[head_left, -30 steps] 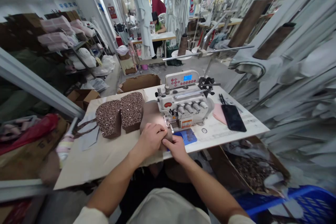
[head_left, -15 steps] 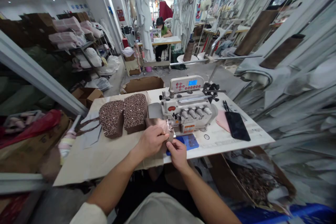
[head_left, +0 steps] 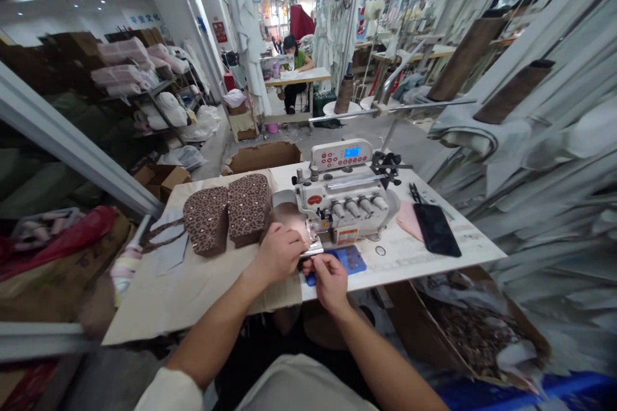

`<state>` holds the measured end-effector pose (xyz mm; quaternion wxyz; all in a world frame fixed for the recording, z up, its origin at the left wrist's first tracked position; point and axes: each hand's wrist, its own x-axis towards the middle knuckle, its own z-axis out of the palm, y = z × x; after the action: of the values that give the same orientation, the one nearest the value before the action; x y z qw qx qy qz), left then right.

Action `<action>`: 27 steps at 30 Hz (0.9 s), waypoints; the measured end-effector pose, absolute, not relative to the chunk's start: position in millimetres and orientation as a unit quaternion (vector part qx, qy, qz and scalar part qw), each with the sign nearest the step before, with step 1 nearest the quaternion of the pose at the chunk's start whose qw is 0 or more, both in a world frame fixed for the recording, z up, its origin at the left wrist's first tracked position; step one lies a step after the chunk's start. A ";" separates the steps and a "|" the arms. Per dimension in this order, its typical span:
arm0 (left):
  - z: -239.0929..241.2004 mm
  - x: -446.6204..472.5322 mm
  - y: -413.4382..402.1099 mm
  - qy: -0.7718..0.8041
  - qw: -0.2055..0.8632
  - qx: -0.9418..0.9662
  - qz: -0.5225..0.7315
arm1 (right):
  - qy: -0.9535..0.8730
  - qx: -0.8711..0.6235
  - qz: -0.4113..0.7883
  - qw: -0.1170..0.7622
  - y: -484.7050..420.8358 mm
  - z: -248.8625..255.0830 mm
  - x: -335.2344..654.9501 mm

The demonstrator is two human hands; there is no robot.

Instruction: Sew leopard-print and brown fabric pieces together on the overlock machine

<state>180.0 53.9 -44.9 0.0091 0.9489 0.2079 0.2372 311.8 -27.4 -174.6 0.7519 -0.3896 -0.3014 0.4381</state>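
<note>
A white overlock sewing machine (head_left: pixel 344 199) stands on the table (head_left: pixel 193 282). My left hand (head_left: pixel 279 252) lies curled on a brown piece of fabric (head_left: pixel 288 215) just left of the needle. Beside it, my right hand (head_left: pixel 328 273) pinches the near edge of the same fabric in front of the presser foot, over a blue plate (head_left: pixel 351 260). Two stacks of leopard-print cut pieces (head_left: pixel 226 215) sit to the left of the machine.
A black phone (head_left: pixel 436 231) on a pink piece lies right of the machine. A cardboard box of scraps (head_left: pixel 472 327) stands at the table's right corner. Thread cones (head_left: pixel 463 58) hang on a rack above. Another person sits at a far table (head_left: pixel 294 77).
Less brown fabric shows in front of the needle now; it has passed back behind the presser foot. My right hand has drawn slightly right and towards me.
</note>
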 end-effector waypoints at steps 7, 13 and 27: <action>-81.4 163.9 62.4 0.443 0.218 0.767 0.410 | -0.291 -0.389 0.457 0.745 -29.0 -169.3 312.9; -105.5 143.7 31.1 0.423 0.481 0.659 0.395 | -0.332 -0.421 0.436 0.723 -28.9 -172.9 315.3; -79.9 179.8 -42.1 0.248 0.337 0.849 0.321 | -0.624 -0.350 0.446 0.538 -120.7 -134.3 326.8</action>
<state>179.8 -42.1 -79.9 0.3373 0.8494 0.2481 0.3211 326.8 -120.7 -134.3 0.5381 -0.3504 -0.6238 0.4456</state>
